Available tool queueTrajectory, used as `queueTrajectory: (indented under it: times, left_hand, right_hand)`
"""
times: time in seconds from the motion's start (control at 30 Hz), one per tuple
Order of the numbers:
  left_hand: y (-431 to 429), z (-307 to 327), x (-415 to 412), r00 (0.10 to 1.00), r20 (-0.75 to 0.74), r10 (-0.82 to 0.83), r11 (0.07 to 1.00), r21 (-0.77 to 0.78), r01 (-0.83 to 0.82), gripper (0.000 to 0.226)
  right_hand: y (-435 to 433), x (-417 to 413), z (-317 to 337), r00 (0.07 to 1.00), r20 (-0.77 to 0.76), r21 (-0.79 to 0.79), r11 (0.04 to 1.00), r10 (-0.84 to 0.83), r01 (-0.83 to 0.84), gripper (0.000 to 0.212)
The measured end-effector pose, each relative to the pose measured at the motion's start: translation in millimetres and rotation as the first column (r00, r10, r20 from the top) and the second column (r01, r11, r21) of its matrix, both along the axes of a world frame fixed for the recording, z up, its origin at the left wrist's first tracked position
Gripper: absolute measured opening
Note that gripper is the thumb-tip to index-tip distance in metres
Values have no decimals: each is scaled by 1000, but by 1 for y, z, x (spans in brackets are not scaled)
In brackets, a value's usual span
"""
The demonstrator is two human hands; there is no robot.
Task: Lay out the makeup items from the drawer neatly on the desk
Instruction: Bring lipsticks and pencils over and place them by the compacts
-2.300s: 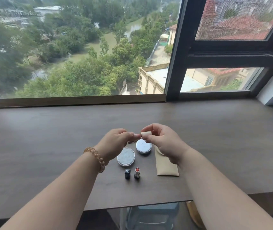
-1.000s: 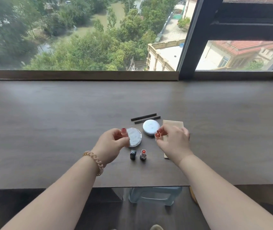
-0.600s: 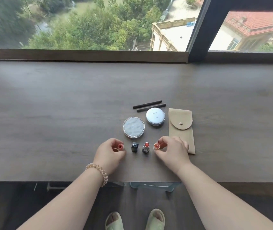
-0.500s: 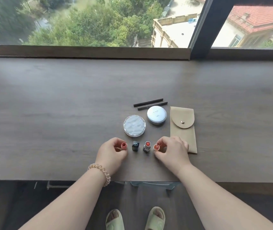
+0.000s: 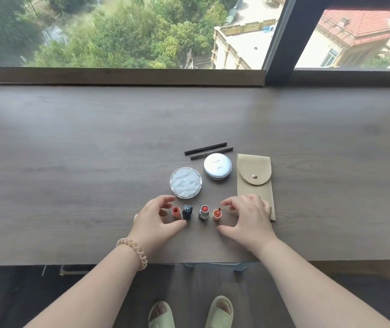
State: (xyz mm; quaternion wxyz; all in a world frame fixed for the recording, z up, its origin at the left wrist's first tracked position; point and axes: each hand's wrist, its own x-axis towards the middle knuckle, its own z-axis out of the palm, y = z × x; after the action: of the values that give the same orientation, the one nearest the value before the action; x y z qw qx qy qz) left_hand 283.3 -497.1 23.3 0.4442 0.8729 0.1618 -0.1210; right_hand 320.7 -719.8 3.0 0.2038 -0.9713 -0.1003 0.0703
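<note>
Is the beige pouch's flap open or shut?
Shut: the beige pouch lies flat on the desk with its rounded flap folded down and the snap sitting at the flap's tip.

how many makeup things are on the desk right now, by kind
Small upright lipstick-type tubes: 4, from the orange-capped one to the peach one
Round silvery-white compacts: 2
Thin dark pencils: 2
Beige snap pouch: 1
Total: 9

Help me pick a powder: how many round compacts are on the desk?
2: a clear-rimmed compact above the left hand, and a white compact beside the beige pouch. None look hidden.
</note>
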Motion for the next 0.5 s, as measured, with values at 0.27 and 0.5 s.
queueTrajectory:
  times: [0.27, 0.5]
  left_hand:
    - [7, 34, 24, 962, 156, 224, 960, -206, -190, 15]
    - [-26, 46, 47, 960, 179, 217, 955, -242, -171, 8]
  right_hand:
    - [-31, 8, 2, 968, 173, 151, 976, -180, 154, 35]
    - [-39, 54, 3, 954, 124, -85, 955, -272, 284, 41]
